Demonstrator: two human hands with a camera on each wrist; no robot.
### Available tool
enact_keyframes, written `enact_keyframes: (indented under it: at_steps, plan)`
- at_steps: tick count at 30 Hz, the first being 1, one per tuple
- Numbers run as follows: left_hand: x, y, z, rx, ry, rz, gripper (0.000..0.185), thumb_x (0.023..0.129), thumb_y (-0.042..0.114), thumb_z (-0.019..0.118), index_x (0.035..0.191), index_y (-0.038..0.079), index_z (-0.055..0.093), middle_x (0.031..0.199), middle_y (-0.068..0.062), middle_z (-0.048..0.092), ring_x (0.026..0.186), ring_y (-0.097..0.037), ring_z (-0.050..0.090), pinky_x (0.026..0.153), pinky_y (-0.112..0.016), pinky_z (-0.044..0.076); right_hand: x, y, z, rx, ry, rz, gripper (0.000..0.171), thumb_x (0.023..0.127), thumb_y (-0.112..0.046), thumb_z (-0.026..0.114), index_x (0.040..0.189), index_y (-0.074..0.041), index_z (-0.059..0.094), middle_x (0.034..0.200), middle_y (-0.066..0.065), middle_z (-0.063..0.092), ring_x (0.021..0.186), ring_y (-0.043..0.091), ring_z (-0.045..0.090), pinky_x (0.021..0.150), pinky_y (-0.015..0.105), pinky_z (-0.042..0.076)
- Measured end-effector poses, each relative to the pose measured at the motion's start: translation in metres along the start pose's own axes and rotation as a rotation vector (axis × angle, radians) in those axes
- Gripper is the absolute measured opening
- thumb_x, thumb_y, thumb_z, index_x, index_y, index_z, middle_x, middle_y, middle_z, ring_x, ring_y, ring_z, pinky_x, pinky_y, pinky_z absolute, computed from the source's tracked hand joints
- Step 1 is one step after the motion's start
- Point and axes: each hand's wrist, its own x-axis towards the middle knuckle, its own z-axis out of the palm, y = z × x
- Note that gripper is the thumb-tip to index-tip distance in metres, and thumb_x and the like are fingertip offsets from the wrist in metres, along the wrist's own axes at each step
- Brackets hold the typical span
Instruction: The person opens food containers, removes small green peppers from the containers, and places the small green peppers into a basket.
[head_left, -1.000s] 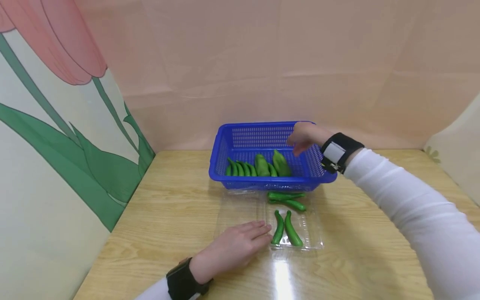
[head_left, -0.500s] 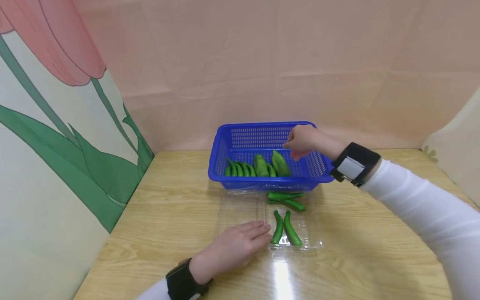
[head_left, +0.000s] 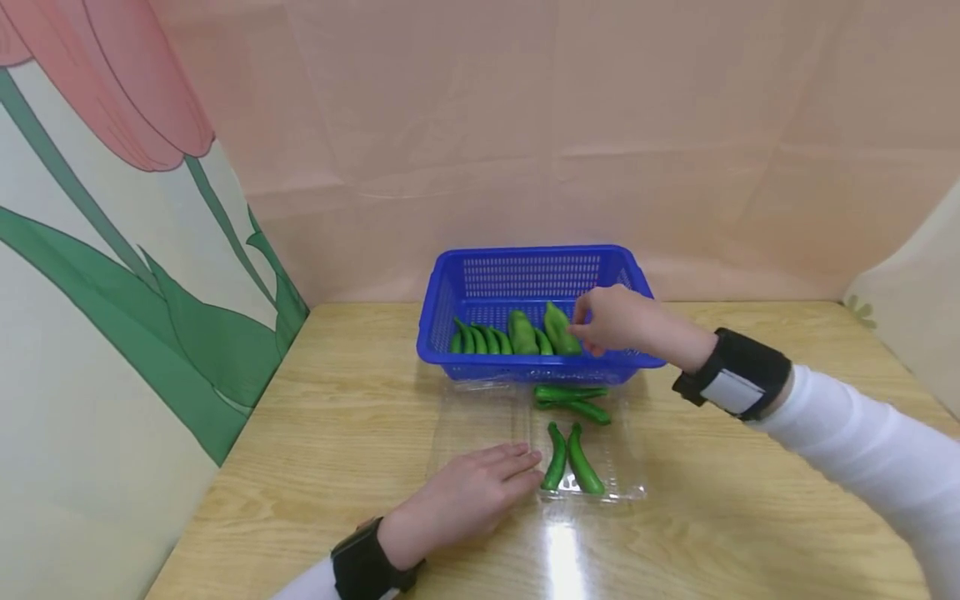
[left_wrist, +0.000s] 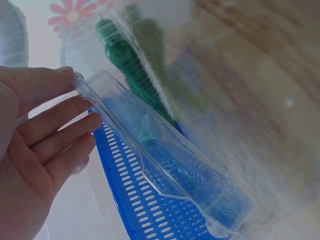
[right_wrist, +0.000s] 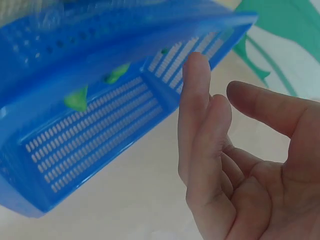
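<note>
My left hand point(head_left: 471, 497) lies on a clear plastic clamshell box point(head_left: 480, 421) spread open on the table. In the left wrist view its straight fingers point(left_wrist: 62, 122) touch the box edge. Slim green peppers lie in the box's right half: a pair point(head_left: 573, 403) at the back, and two more point(head_left: 585, 462) nearer me. My right hand point(head_left: 618, 321) reaches over the blue basket point(head_left: 532, 369), its fingertips close to a broad light-green pepper point(head_left: 559, 327). The right wrist view shows thumb and fingers point(right_wrist: 205, 125) bent, apart, with nothing between them.
Inside the basket, several slim green peppers point(head_left: 480, 339) stand in a row at the left, beside another broad pepper point(head_left: 522, 333). Behind the wooden table point(head_left: 315, 433) hangs a pinkish cloth point(head_left: 487, 125). A wall with painted tulips point(head_left: 150, 275) borders the left side.
My right hand has come toward me and down, from the basket's back right to its front right, near the broad pepper. The left hand and the box have stayed in place.
</note>
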Motion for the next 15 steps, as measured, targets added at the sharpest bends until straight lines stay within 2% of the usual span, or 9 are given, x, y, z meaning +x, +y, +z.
enact_keyframes:
  at_steps: [3,6,15]
  plan:
    - [0.0,-0.001,0.0,0.007,0.001,0.006,0.032,0.091,0.016,0.058,0.122,0.015,0.063,0.131,-0.005,0.06,0.123,-0.017,0.055,0.107,-0.028,0.043,-0.009,-0.003,0.009,-0.008,0.003,-0.017,0.02,0.093,-0.03,0.058,0.09,-0.012,0.065,0.066,-0.003,0.067,0.059,0.009,0.061,0.058,0.03,0.05]
    - [0.0,-0.001,0.0,0.016,0.004,0.012,0.032,0.091,0.017,0.058,0.122,0.015,0.063,0.13,-0.005,0.06,0.122,-0.017,0.056,0.107,-0.027,0.043,-0.016,-0.005,0.018,-0.012,0.003,-0.015,0.02,0.092,-0.032,0.06,0.091,-0.013,0.065,0.066,-0.003,0.066,0.057,0.01,0.059,0.05,0.025,0.046]
    - [0.0,0.0,0.0,0.012,0.003,-0.002,0.032,0.091,0.016,0.057,0.122,0.015,0.063,0.13,-0.004,0.06,0.123,-0.017,0.055,0.107,-0.026,0.043,-0.03,-0.006,0.041,-0.011,-0.004,-0.032,0.015,0.087,-0.032,0.067,0.087,-0.017,0.066,0.066,-0.005,0.062,0.059,0.011,0.057,0.049,0.025,0.045]
